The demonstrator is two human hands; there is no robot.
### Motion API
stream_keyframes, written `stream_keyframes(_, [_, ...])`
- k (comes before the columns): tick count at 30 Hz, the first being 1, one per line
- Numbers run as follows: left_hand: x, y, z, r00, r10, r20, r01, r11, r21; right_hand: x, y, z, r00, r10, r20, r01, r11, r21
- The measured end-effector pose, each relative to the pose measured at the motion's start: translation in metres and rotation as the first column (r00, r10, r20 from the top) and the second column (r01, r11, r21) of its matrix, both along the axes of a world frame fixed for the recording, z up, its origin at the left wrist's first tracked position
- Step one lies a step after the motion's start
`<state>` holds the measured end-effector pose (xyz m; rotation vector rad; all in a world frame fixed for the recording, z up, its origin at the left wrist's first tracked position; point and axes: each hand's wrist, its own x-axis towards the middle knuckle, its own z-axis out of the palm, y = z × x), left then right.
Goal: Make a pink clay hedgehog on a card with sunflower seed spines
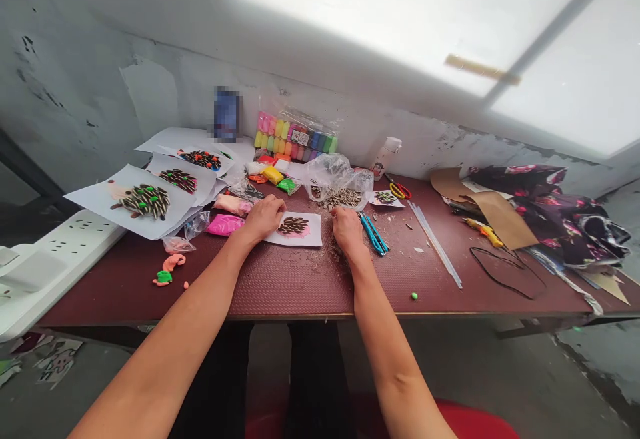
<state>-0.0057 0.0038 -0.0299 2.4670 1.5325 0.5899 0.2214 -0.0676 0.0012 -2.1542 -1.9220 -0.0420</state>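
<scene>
A small white paper sheet (311, 239) lies on the table in front of me, bearing a pink clay shape (305, 233) covered with striped sunflower seeds (293, 225). My left hand (265, 217) is at the sheet's upper left corner, its bent fingers pressed together on the edge. To the right of the sheet, my right hand (347, 229) has its fingers curled together just below a heap of loose sunflower seeds (343, 197); what they pinch is too small to see. A blue cutter (373, 233) lies right beside that hand.
Seed-covered pictures (145, 202) are stacked at left near a white power strip (55, 259). Coloured clay packs (295, 137), a clear plastic bag (333, 169) and a bottle (386, 157) stand behind. Scissors (399, 189), glue sticks (435, 242) and dark floral cloth (565, 212) lie at right.
</scene>
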Motion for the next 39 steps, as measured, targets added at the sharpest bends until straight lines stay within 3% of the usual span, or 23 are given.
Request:
stream_keyframes(6, [0.000,-0.002,0.004,1.000,0.001,0.004,-0.001,1.000,-0.026,-0.002,-0.003,0.001,0.981,0.054,-0.187,-0.026,0.988,0.152])
stream_keyframes(11, [0.000,-0.003,0.005,1.000,-0.001,0.007,0.001,1.000,-0.025,-0.002,-0.007,0.002,0.937,0.064,-0.344,-0.025,0.993,0.117])
stream_keyframes(28, [0.000,-0.004,0.006,1.000,-0.002,-0.007,0.002,1.000,-0.011,-0.006,-0.022,0.018,0.990,-0.078,-0.114,0.073,0.996,-0.045])
stream_keyframes(31, [0.001,-0.005,0.007,1.000,-0.003,-0.011,0.003,1.000,-0.013,-0.011,-0.024,0.019,0.970,-0.021,-0.240,0.025,1.000,0.012])
stream_keyframes(35, [0.001,-0.005,0.007,1.000,0.000,-0.023,-0.001,1.000,-0.017,-0.023,-0.028,0.012,0.893,0.177,-0.414,-0.143,0.983,0.112])
stream_keyframes(39, [0.001,-0.005,0.006,1.000,0.003,-0.015,-0.003,1.000,-0.018,-0.038,-0.032,0.001,0.857,0.349,-0.379,-0.292,0.935,0.203])
